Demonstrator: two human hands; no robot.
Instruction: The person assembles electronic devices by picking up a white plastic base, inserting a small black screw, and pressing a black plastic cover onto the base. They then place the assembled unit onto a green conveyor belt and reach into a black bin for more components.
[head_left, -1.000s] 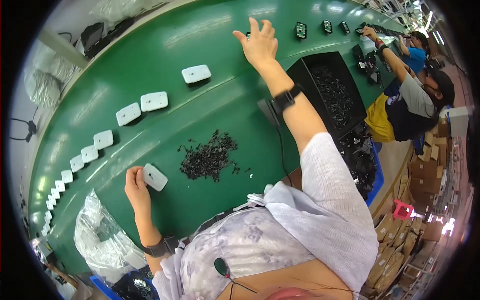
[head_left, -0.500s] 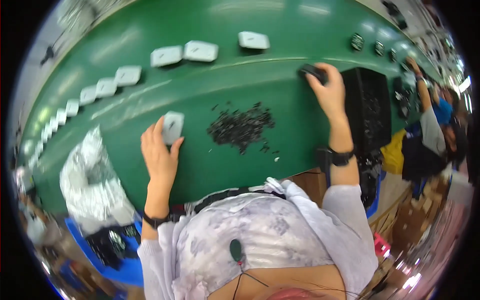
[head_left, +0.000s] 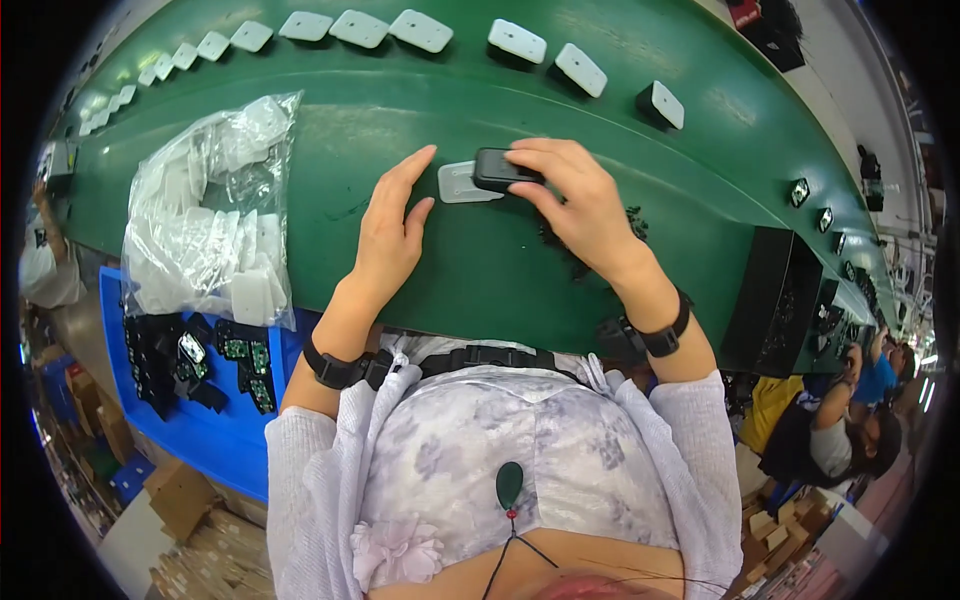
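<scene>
My right hand point(head_left: 585, 205) pinches a black rectangular block point(head_left: 493, 168) with rounded edges between thumb and fingers. The block overlaps the right end of a flat, pale plastic plate point(head_left: 456, 184); whether the two touch, I cannot tell. Left of the plate, my left hand point(head_left: 388, 238) is open and holds nothing, its fingers stretched out and its thumb apart. A scattered heap of small black parts point(head_left: 580, 268) is partly hidden behind my right hand and forearm.
Several pale plates point(head_left: 420, 32) line the far side of the green bench point(head_left: 420, 290). At left lies a clear bag point(head_left: 215, 215) of pale plates above a blue bin point(head_left: 190, 430) of black parts and circuit boards. A black box point(head_left: 775, 295) stands at right; co-workers point(head_left: 835, 435) are beyond.
My view has swung left. My left hand has let go of the plate, which now lies on the bench. My right hand has brought the black block over to it.
</scene>
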